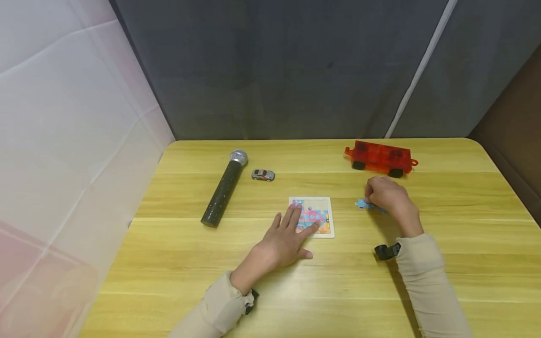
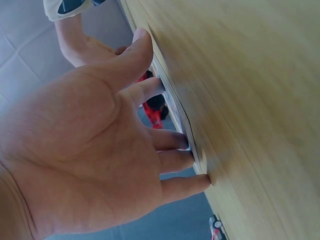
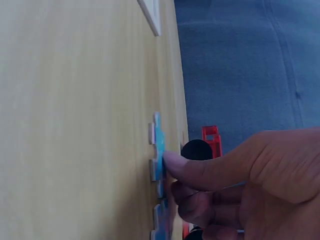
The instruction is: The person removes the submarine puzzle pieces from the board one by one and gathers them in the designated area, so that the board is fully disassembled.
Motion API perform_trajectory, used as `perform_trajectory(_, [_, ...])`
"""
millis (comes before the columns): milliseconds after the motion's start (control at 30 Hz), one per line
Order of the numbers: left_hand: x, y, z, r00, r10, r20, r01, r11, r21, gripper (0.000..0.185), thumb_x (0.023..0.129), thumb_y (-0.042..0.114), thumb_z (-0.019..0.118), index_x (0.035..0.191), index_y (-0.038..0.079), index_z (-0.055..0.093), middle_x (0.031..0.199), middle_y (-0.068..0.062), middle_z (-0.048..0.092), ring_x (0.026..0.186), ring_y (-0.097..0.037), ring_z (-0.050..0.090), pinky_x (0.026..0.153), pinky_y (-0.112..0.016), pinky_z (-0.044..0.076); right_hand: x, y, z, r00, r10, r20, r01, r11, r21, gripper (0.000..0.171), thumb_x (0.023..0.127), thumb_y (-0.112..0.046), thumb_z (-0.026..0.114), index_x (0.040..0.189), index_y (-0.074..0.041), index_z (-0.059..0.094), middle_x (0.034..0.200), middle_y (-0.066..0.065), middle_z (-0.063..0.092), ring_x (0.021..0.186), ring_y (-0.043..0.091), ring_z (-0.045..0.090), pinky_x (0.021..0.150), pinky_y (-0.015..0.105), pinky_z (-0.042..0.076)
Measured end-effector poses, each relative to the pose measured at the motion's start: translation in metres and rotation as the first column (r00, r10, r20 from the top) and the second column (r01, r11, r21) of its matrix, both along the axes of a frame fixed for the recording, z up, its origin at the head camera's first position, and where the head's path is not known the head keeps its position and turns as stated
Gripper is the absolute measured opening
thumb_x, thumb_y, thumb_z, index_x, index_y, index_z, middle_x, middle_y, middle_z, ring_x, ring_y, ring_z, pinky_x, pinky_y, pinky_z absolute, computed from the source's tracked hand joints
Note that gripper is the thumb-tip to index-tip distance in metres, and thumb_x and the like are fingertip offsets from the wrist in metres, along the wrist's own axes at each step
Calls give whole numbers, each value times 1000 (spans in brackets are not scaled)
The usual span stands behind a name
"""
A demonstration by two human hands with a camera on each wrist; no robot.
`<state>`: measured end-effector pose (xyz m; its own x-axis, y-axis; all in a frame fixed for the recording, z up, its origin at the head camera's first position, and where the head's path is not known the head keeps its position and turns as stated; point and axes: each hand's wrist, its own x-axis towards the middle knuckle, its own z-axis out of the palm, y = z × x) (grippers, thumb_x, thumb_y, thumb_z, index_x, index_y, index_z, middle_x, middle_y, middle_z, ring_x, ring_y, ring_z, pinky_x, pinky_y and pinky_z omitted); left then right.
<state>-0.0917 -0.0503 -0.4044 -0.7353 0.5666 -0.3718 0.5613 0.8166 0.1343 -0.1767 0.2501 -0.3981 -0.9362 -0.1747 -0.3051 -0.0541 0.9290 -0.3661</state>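
A small jigsaw puzzle in a white-edged tray lies on the wooden table. Pink, blue and orange pieces fill part of it; its upper right shows bare backing. Across its left side rests my left hand, fingers straight and spread, covering some pieces. In the left wrist view, the fingertips touch the tray's edge. To the right of the tray, my right hand pinches a blue puzzle piece at the tabletop. More blue pieces lie close by, partly hidden under the fingers.
A red toy wagon with black wheels stands behind my right hand. At the left lie a black microphone with a silver head and a small silver toy car. A dark partition rises behind the table's far edge.
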Motion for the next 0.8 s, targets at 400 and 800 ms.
perform_trajectory(400, [1, 1, 2, 999, 21, 31, -21, 1000, 18, 74, 109, 54, 59, 175, 33, 32, 182, -29, 5, 171, -44, 4, 136, -60, 22, 0, -42, -2, 969, 176, -171, -212, 952, -220, 9, 105, -4, 70, 97, -1, 75, 95, 11, 75, 83, 24, 63, 78, 41, 54])
perform_trajectory(800, [4, 4, 0, 999, 29, -13, -30, 995, -99, 72, 109, 60, 55, 174, 41, 30, 178, -36, 11, 169, -47, 11, 135, -54, 27, 13, -125, -7, 937, 327, -123, -346, 919, -189, 29, 108, -1, 65, 135, 5, 74, 109, 12, 69, 91, 21, 57, 82, 35, 55])
